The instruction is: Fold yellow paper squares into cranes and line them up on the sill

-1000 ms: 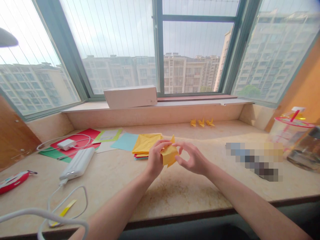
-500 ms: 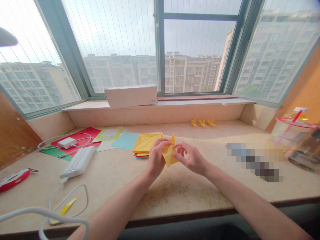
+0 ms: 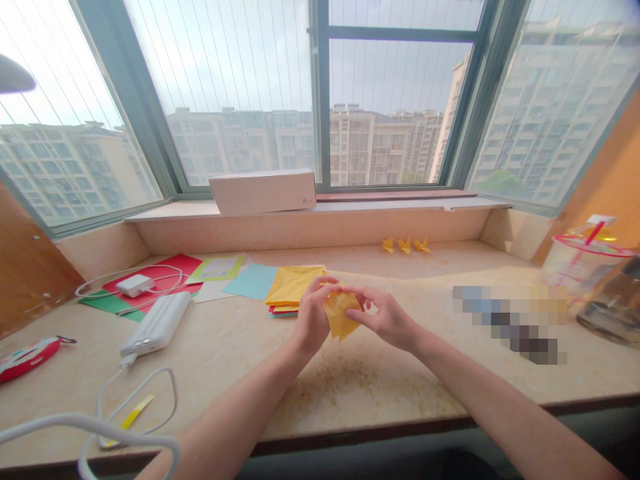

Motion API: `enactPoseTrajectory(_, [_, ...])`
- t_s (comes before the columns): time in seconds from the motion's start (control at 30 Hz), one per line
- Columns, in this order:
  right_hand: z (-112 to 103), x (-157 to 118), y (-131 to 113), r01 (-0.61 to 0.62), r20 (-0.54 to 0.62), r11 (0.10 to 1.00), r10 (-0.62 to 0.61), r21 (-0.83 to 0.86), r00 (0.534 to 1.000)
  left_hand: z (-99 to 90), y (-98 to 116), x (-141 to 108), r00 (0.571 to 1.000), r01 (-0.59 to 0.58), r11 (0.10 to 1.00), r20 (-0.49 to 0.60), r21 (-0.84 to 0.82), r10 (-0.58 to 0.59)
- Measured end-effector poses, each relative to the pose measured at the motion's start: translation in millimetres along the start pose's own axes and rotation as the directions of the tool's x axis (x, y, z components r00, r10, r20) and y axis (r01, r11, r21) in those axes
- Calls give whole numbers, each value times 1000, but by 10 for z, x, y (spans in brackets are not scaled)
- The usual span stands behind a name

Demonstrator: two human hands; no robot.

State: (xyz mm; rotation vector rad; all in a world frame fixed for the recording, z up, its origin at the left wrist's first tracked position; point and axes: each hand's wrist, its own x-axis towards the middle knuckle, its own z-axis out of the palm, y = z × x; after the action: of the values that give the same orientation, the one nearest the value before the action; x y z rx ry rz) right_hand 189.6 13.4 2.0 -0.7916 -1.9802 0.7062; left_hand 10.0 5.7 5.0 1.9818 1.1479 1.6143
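A folded piece of yellow paper is held between both hands above the worktop, two of its points hanging down. My left hand grips its left side and upper edge. On the right, my right hand pinches the paper between thumb and fingers. The fingertips of both hands meet near its top edge. Just behind my left hand lies a stack of yellow paper with red and blue sheets beneath. Three small yellow folded birds stand in a row at the back.
A white power bank, cables and coloured sheets lie at the left. A white box sits on the sill. At the right are a cup with a red straw and a dark glass container.
The upright point of the held yellow paper has gone down, and its lower points now hang side by side. My right fingers have moved left onto the paper's top edge.
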Motion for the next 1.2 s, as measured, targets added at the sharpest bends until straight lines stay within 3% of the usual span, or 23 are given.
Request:
enactPoseTrajectory(0.27, [-22,11,-11,21,-44,999,-19,42,999,12,-71,17,999,-37,998,18,59,36])
enactPoseTrajectory(0.4, [-62,34,38,47,-114,999,-47,-5,992,54,-128,36,994,110,984,34,-140,-106])
enactPoseTrajectory(0.53, [-102,55,65,61,-187,998,-67,-35,980,56,-115,42,958,273,836,218,-477,-188])
enactPoseTrajectory(0.6, [-115,58,72,62,-198,997,-69,-38,978,33,-96,39,939,322,777,284,-541,-192])
enactPoseTrajectory(0.8, [-135,52,94,123,-137,992,-123,-15,983,7,-39,32,913,403,641,340,-653,-228])
enactPoseTrajectory(0.97, [-133,40,65,151,-72,988,-149,33,986,64,-15,38,895,439,651,360,-619,-262])
enactPoseTrajectory(1.2, [-141,30,64,141,-55,990,-141,0,989,65,-65,51,921,388,706,268,-592,-282])
